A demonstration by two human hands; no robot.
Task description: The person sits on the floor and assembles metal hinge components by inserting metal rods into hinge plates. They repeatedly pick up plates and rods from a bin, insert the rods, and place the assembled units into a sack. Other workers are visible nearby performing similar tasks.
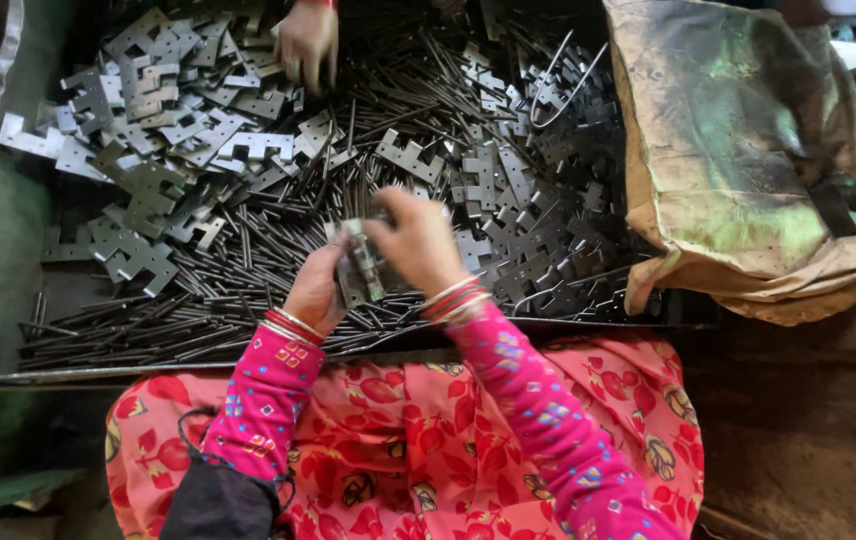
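Note:
My left hand (316, 288) and my right hand (416, 240) meet over a tray of metal parts and together grip a small grey metal hinge piece (358, 265). The left hand holds it from below; the right hand's fingers pinch its top. Under the hands lies a heap of thin dark metal pins (248, 310). Flat notched hinge plates (158, 130) are piled to the left and more plates (518, 220) to the right. Both wrists wear bangles.
Another person's hand (308, 40) reaches into the plates at the far edge. A crumpled, stained brown sack (738, 150) lies to the right. The tray's front rim (148, 372) runs just above my lap. Bent wire loops (558, 85) lie at the back.

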